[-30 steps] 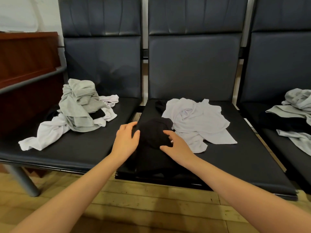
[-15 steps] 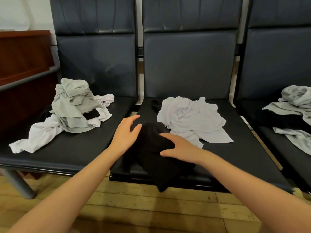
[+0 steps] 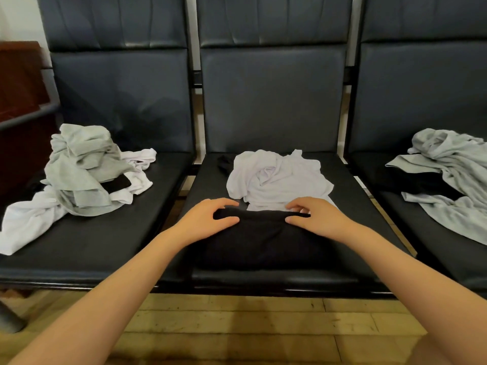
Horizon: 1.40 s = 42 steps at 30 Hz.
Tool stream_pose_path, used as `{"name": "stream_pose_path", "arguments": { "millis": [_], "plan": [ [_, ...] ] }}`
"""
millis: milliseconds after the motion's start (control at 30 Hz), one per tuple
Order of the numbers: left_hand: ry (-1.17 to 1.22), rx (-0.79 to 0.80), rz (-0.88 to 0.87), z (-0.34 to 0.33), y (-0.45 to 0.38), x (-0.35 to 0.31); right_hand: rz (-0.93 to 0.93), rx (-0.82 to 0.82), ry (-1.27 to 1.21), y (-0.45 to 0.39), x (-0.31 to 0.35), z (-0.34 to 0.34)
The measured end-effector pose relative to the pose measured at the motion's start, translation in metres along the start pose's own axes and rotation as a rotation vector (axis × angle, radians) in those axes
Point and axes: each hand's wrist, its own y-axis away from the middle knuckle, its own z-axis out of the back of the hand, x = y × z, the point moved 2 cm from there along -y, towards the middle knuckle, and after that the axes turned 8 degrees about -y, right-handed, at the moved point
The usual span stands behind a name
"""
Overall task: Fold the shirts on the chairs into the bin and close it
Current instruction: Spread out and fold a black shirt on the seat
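Early going, by the look of it. On the left chair (image 3: 87, 248) a grey-and-white heap (image 3: 79, 177) lies unfolded. On the middle seat the left hand (image 3: 208, 222) and right hand (image 3: 319, 219) each pinch the far edge of the black shirt (image 3: 261, 241) — just behind it a white shirt (image 3: 276, 180) crowds the space. More grey shirts (image 3: 453, 175) wait at right; no bin in view.

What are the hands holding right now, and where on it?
Both hands grip the black shirt along its far edge: left hand at the left end, right hand at the right.
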Motion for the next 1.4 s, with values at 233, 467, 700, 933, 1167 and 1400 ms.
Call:
{"name": "stream_pose_path", "arguments": {
  "millis": [233, 467, 700, 933, 1167, 1400],
  "plan": [
    [0.225, 0.155, -0.01, -0.007, 0.022, 0.01, -0.017, 0.12, -0.112, 0.023, -0.012, 0.002],
    [0.384, -0.173, -0.035, -0.007, 0.04, -0.005, -0.03, -0.2, -0.453, 0.042, -0.003, -0.019],
    [0.14, -0.254, 0.016, -0.017, 0.057, -0.02, -0.081, -0.326, -0.62, 0.05, 0.017, -0.036],
    [0.43, -0.274, 0.153, 0.027, 0.081, -0.027, 0.112, -0.329, -0.547, 0.056, 0.062, -0.013],
    [0.387, -0.539, 0.225, 0.139, 0.151, -0.002, 0.314, -0.227, -0.657, 0.016, 0.181, -0.021],
    [0.347, -0.716, 0.495, 0.165, 0.298, 0.071, 0.451, 0.109, -0.567, -0.001, 0.305, -0.13]
  ]
}}
